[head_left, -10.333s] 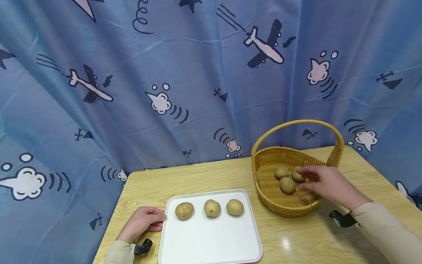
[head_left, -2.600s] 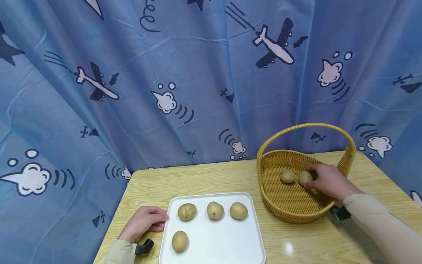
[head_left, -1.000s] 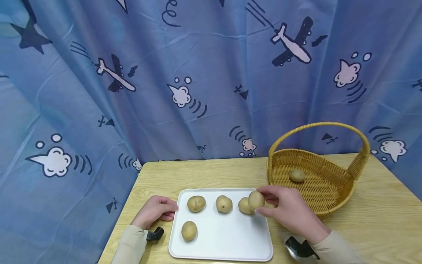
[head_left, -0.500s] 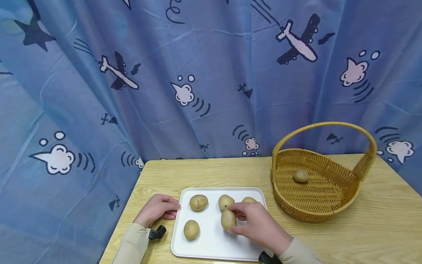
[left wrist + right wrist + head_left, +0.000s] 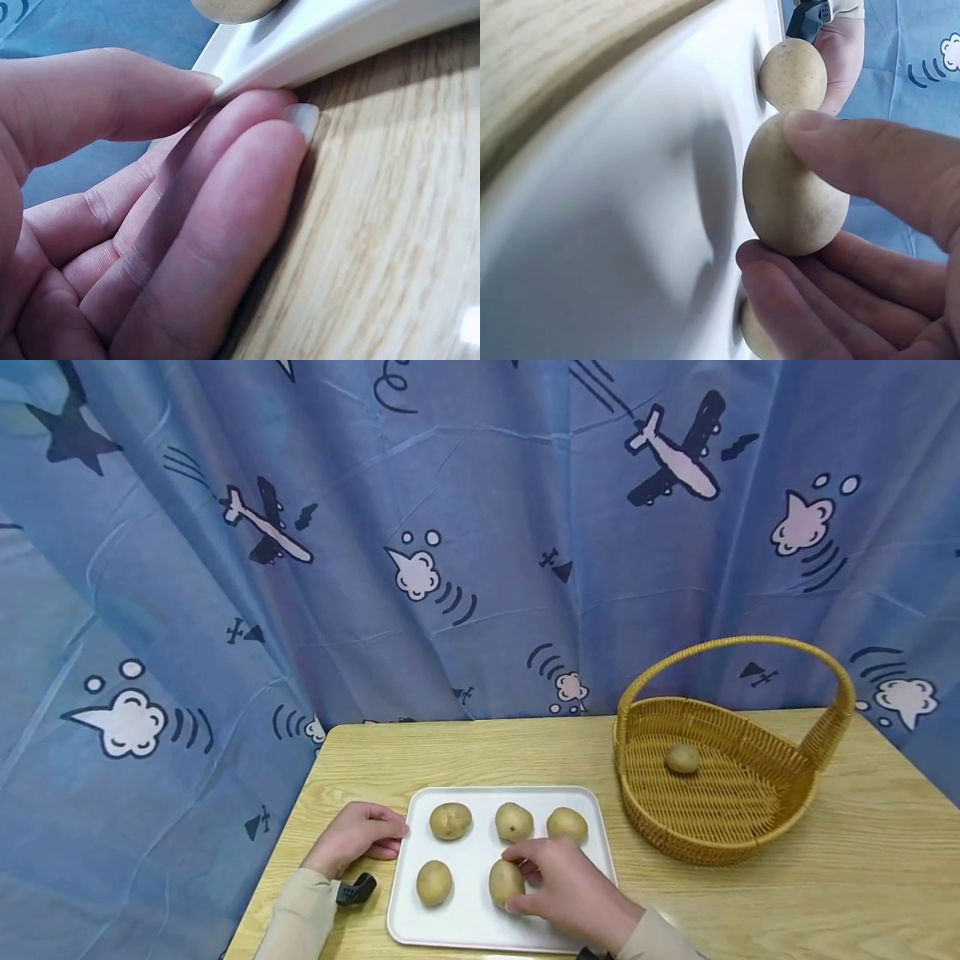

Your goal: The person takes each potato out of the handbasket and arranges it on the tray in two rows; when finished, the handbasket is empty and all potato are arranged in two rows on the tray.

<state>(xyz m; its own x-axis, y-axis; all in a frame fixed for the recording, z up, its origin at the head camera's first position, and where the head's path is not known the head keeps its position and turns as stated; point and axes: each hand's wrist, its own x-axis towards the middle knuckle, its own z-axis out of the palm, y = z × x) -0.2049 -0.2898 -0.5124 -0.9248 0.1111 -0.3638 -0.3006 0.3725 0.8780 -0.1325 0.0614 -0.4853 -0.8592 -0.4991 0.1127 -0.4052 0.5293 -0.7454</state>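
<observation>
My right hand [image 5: 567,889] pinches a potato [image 5: 795,187] between thumb and fingers over the front middle of the white tray [image 5: 480,935]. In the right wrist view a shadow lies on the tray beside it; whether it touches the tray I cannot tell. My left hand [image 5: 358,838] holds the tray's left edge, thumb at the rim [image 5: 247,79] and curled fingers against its side. Three potatoes line the tray's back: a left one [image 5: 451,821], a middle one [image 5: 513,822] and a right one [image 5: 567,825]. Another potato [image 5: 434,883] lies at front left.
A yellow wicker basket [image 5: 720,853] with a tall arched handle stands right of the tray on the wooden table [image 5: 465,752]. One potato [image 5: 682,758] lies inside it. A blue patterned curtain [image 5: 480,568] hangs behind the table.
My right hand has carried a potato from the basket leftward over the tray and lowered it at the front middle. Earlier it brought the front-left potato. The left hand stays at the tray edge.
</observation>
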